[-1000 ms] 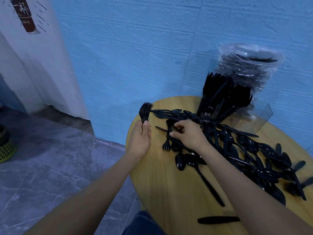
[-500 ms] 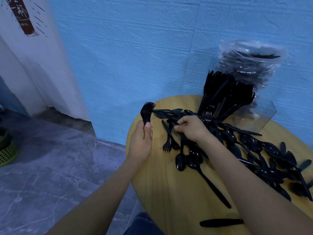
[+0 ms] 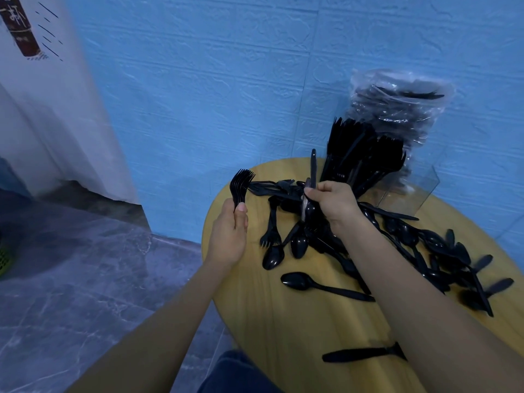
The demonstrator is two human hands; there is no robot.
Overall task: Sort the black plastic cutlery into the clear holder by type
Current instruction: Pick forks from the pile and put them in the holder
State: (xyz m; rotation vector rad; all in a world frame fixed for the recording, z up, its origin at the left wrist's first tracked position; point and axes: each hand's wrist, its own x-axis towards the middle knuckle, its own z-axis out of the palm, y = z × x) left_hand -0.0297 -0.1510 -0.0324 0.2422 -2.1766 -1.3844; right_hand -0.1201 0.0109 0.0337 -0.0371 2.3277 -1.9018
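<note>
Right hand: right hand [image 3: 330, 201] fingers curled round one black plastic cutlery piece [image 3: 313, 168], long axis upright, over the round wooden table's [image 3: 283, 330] far edge.
Left hand: left hand [image 3: 230, 231] grips a stacked bunch of black plastic forks [image 3: 240, 185], tines up, at the left edge.
Holder: clear plastic holder [image 3: 408, 191] at the far edge, cutlery standing in it.

Bare table [image 3: 283, 330] lies in front of me between my two arms, broken only by one spoon [image 3: 320, 285] and a lone piece near my right forearm. Farther back, the loose cutlery pile [image 3: 425, 251] blocks the way. The holder [image 3: 408, 191], bristling with upright cutlery, stands beyond it, close against the wall [image 3: 226, 95].
</note>
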